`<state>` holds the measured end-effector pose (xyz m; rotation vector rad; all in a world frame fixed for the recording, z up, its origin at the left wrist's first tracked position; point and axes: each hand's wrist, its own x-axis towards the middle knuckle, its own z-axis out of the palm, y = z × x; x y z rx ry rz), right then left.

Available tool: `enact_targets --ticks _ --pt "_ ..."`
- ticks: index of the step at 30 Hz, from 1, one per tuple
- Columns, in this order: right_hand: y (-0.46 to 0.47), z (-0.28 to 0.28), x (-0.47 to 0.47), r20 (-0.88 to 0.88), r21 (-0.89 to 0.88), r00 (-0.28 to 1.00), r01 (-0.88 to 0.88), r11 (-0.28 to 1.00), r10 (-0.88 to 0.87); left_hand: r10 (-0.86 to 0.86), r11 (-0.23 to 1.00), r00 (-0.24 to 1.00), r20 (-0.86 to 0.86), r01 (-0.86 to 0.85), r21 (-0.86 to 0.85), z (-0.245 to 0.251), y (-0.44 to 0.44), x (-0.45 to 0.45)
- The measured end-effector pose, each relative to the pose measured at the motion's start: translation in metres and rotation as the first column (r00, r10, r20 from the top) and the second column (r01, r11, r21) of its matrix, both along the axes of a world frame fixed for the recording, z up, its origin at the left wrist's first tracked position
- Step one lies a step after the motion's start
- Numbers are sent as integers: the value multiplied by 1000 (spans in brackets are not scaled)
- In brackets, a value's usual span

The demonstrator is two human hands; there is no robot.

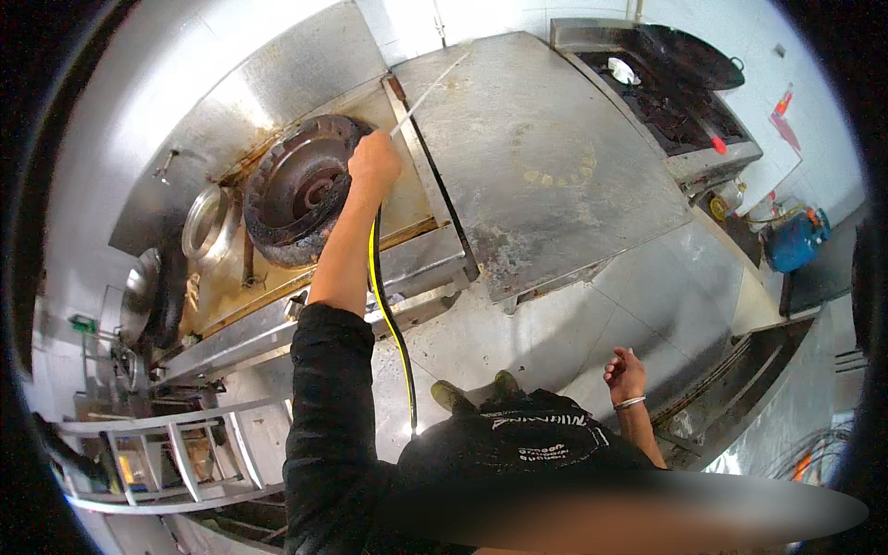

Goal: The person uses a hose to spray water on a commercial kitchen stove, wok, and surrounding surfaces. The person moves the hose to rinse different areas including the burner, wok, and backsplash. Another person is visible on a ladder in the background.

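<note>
My left hand [375,161] is closed around the end of a black hose with a yellow stripe [379,277], which hangs down past the stove front toward the floor. From the fist a thin, straight whitish jet [430,90], apparently water, reaches the back of a stained steel worktop [555,146]. Just left of that hand sits a round, soot-blackened wok burner [305,191] set in a steel stove. My right hand [626,374], with a bracelet at the wrist, hangs low over the tiled floor, its fingers loosely curled and holding nothing.
A steel basin [208,223] leans left of the burner. At right, a large dark wok [683,55] rests on a second, blackened stove [659,114]. Beyond stands a blue gas cylinder [796,243]. An aluminium ladder [184,461] lies across the lower left.
</note>
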<state>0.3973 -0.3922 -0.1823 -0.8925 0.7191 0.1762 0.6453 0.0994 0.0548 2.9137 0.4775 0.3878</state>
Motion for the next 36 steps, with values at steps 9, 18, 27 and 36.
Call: enact_targets --ticks 9,18,27,36 --pt "25 3 30 -22 -29 985 -171 985 170 188 981 978 -89 -192 -39 -49 70 -119" --pt "111 -2 91 95 -76 825 -552 830 557 472 882 800 370 -433 -188 -29 137 -245" --pt "343 120 42 492 -222 82 -951 216 867 792 608 319 521 -485 -628 -55 186 -383" --pt "517 47 -71 313 -878 -608 -478 -22 730 912 349 172 372 151 -925 -42 182 -453"
